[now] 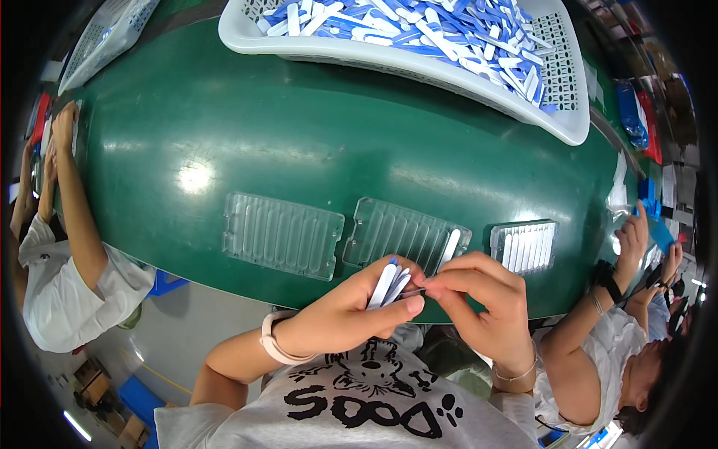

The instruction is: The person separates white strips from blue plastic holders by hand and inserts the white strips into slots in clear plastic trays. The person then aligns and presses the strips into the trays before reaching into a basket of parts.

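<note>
Green worktable (187,127) spans a busy workroom. Over its near edge, a seated worker's right hand (482,295) pinches with thumb and forefinger at the tips of the left hand (351,310); whatever lies between them is too small to make out. The left fingers curl around a loose bundle of flat, round-ended blue-and-white strips (383,288), whose ends fan out toward 12 o'clock.

Just beyond the fingers, at 12 o'clock, lies a clear slotted tray (389,232) with one white strip (450,247) in its slot nearest 3 o'clock. At 2 o'clock, a second clear tray (497,239) shows a row of white strips; at 10 o'clock, a third clear tray (283,236) shows bare slots. Farther out at 12 o'clock stands a pale perforated basket (389,58) heaped with loose strips (449,37). Co-workers' arms reach in near 9 o'clock (78,194) and 3 o'clock (591,322).

Good handling here probably rests on a light left grip that keeps the bundle aligned, one strip parted at a time by its edges, and each piece laid flat within its slot without knocking the tray or its neighbor.
</note>
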`<state>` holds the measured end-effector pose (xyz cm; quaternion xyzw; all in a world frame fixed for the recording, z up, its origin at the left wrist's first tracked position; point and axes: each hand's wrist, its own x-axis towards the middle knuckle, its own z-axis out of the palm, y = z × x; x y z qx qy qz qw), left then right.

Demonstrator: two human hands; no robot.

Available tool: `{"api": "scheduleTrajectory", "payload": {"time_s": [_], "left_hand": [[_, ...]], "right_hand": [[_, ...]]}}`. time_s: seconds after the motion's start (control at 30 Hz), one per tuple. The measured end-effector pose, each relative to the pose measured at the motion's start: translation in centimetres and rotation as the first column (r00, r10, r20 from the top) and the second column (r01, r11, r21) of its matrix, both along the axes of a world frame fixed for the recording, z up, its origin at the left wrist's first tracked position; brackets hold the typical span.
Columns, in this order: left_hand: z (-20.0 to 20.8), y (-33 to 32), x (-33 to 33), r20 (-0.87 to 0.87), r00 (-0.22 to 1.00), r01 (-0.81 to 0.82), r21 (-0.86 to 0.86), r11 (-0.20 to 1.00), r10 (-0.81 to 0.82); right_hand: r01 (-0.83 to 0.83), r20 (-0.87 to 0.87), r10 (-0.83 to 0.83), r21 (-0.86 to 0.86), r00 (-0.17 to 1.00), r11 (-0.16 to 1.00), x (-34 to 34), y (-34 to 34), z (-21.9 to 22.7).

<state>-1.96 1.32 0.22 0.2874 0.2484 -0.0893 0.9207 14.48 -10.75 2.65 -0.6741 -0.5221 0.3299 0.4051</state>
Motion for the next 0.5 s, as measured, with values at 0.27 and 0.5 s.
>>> {"api": "scheduleTrajectory", "payload": {"time_s": [0.27, 0.5], "left_hand": [[-1.5, -0.3, -0.5, 0.023, 0.999, 0.032, -0.472, 0.881, -0.024], [-0.4, -0.6, -0.1, 0.003, 0.999, 0.033, -0.429, 0.902, -0.036]], "right_hand": [[-0.175, 0.095, 0.173, 0.011, 0.98, 0.985, 1.0, 1.3, -0.5], [0.094, -0.078, -0.097, -0.041, 0.992, 0.995, -0.3, 0.5, -0.7]]}}
